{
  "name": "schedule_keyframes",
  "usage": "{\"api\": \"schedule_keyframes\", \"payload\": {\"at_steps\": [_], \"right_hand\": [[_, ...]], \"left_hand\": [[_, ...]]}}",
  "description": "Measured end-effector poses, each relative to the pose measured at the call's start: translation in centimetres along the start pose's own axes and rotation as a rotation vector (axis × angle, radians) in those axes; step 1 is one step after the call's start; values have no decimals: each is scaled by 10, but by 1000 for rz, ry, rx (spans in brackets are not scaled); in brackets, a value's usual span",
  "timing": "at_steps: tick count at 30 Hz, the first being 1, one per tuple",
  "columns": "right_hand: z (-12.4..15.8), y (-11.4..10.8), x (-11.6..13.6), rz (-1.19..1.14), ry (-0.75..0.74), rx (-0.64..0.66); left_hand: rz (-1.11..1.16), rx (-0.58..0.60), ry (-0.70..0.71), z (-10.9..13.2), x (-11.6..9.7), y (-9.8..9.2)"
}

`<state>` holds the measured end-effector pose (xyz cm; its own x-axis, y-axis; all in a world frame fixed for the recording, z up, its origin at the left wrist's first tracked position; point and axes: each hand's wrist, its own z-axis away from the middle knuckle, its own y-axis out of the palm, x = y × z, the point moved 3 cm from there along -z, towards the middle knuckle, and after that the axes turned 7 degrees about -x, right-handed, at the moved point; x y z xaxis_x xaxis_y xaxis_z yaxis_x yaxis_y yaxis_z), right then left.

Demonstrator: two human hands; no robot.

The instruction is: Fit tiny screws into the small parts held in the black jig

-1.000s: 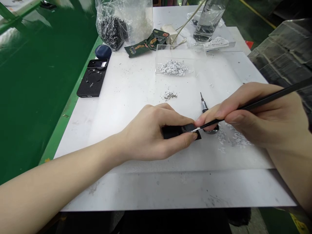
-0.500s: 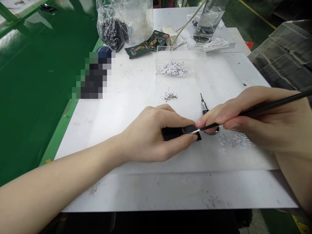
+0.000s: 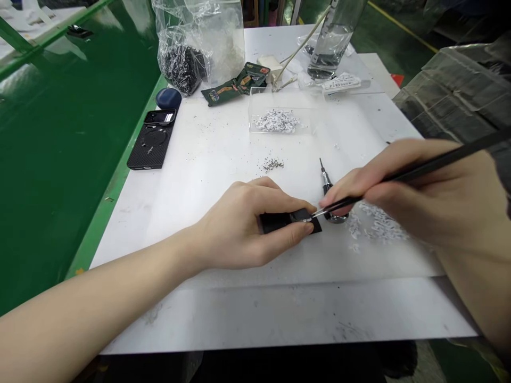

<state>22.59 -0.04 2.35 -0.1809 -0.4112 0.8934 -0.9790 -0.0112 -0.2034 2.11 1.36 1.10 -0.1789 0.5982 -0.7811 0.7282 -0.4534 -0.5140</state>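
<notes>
My left hand (image 3: 247,226) lies on the white table, its thumb and fingers closed around the two long sides of a small black block (image 3: 274,221). In my right hand (image 3: 383,186) is a pair of black tweezers (image 3: 346,202), held like a pen. Their pale, slightly parted tips are at a tiny light-coloured piece (image 3: 306,219) on the block's right part; whether they grip it I cannot tell. Just behind the right fingers lies a small precision screwdriver (image 3: 326,178), partly hidden by them. Small white pieces (image 3: 383,223) are spread beside and under my right hand.
A clear tray (image 3: 279,125) of white pieces stands farther back, with a pile of tiny screws (image 3: 273,164) in front. A phone (image 3: 152,141) and blue case (image 3: 168,98) sit at the left edge. Behind are plastic bags (image 3: 183,64), green packets (image 3: 235,85) and a bottle (image 3: 328,56).
The whole view has shifted slightly. The tweezers' two prongs now show apart, and a tiny light piece is visible at their tips. My left hand keeps its hold on the block.
</notes>
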Motion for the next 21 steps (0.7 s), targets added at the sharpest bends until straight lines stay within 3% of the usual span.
{"api": "schedule_keyframes", "payload": {"at_steps": [3,5,11,21], "right_hand": [[-8,-3,3,-25,18,-284],[-13,1,2,104,24,-388],[-24,28,-17,361,164,-203],[-21,29,-27,449,254,-238]], "left_hand": [[11,-34,19,1,0,1],[12,-52,51,1,0,2],[64,-41,152,4,-2,5],[130,-5,88,2,0,4]]}}
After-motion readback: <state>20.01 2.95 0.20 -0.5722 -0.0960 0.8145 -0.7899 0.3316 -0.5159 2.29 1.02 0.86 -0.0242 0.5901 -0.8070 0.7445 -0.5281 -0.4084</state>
